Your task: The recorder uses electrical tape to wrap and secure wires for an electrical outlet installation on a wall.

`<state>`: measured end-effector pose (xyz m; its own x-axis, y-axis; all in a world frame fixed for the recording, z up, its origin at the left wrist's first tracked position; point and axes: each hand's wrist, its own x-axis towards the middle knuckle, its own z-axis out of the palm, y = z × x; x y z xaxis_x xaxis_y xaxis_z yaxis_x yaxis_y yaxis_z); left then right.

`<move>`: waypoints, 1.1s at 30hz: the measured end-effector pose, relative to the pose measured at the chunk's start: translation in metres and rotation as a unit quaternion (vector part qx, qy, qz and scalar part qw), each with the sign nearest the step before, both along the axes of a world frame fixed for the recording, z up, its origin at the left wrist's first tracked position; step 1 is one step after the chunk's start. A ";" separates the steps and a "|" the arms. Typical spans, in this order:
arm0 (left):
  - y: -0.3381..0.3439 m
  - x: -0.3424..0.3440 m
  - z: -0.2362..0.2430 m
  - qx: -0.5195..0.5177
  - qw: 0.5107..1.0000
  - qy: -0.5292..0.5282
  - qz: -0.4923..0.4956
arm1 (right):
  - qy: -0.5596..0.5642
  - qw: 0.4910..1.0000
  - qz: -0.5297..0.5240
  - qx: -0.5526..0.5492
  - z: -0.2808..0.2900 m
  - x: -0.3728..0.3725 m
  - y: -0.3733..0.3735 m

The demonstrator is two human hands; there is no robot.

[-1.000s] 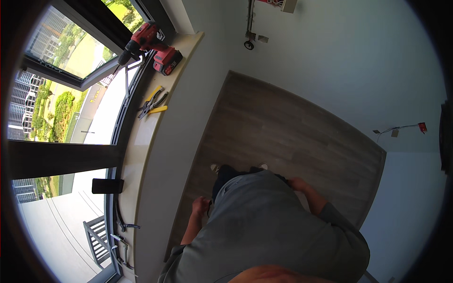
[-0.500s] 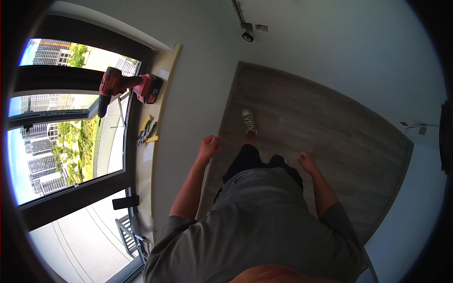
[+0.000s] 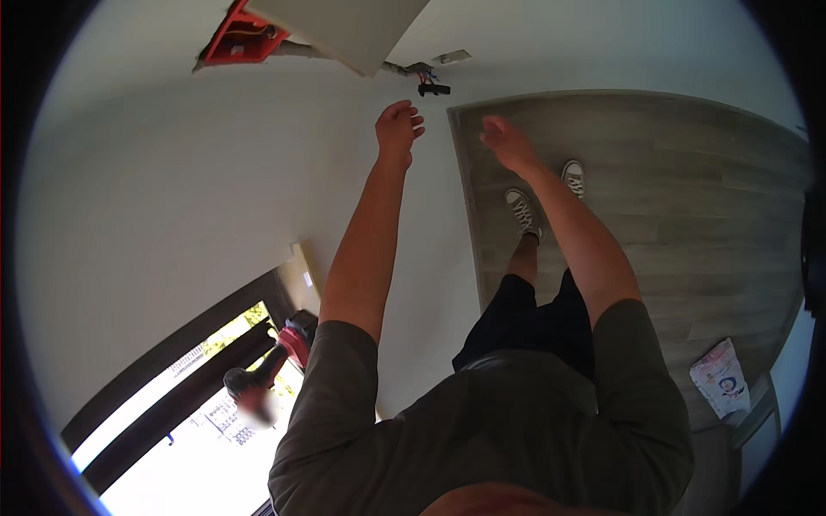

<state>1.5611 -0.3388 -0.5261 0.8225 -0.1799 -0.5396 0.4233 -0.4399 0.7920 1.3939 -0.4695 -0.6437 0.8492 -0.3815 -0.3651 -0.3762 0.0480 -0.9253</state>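
Both my arms reach forward toward the far wall. My left hand is raised with its fingers loosely curled and apart, and nothing shows in it. Just beyond it, a small black fitting hangs at the wall on several thin coloured wires. My right hand is to the right of that fitting, over the floor's edge. Its fingers are bent and a little apart, holding nothing that I can see. Neither hand touches the fitting.
A red box is set into the wall at upper left, partly behind a pale flat panel. A red and black cordless drill stands by the window. A printed bag lies on the wooden floor.
My view has turned left toward the far wall, bringing the red box and panel into sight. Both hands have risen from my sides and stretched forward, and my feet have shifted.
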 end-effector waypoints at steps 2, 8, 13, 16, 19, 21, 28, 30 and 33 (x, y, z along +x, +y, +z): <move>-0.028 0.011 -0.016 0.018 1.000 -0.016 -0.001 | -0.034 0.998 -0.034 -0.037 -0.025 0.050 -0.007; -0.035 0.021 -0.048 0.067 0.993 -0.062 -0.071 | -0.078 0.980 -0.087 -0.162 -0.050 0.110 0.008; -0.036 0.037 -0.046 0.059 0.997 -0.008 -0.057 | -0.058 0.989 -0.062 -0.120 -0.034 0.101 0.018; -0.039 0.045 -0.046 0.045 0.998 0.020 -0.048 | -0.076 0.985 -0.122 -0.091 -0.029 0.092 0.030; -0.048 0.047 -0.045 0.062 0.996 0.041 -0.043 | -0.081 0.984 -0.154 -0.040 -0.035 0.098 0.039; -0.053 0.046 -0.041 0.092 0.993 0.019 -0.075 | -0.081 0.983 -0.164 -0.022 -0.038 0.106 0.048; 0.000 0.049 -0.030 0.338 0.849 -0.315 -0.255 | -0.101 0.899 -0.063 0.422 -0.045 0.128 0.055; 0.010 0.040 -0.033 0.265 0.939 -0.190 -0.113 | -0.084 0.878 -0.031 0.470 -0.041 0.130 0.049; 0.009 0.038 -0.035 0.060 0.995 0.071 -0.035 | -0.068 0.852 0.011 0.519 -0.032 0.131 0.042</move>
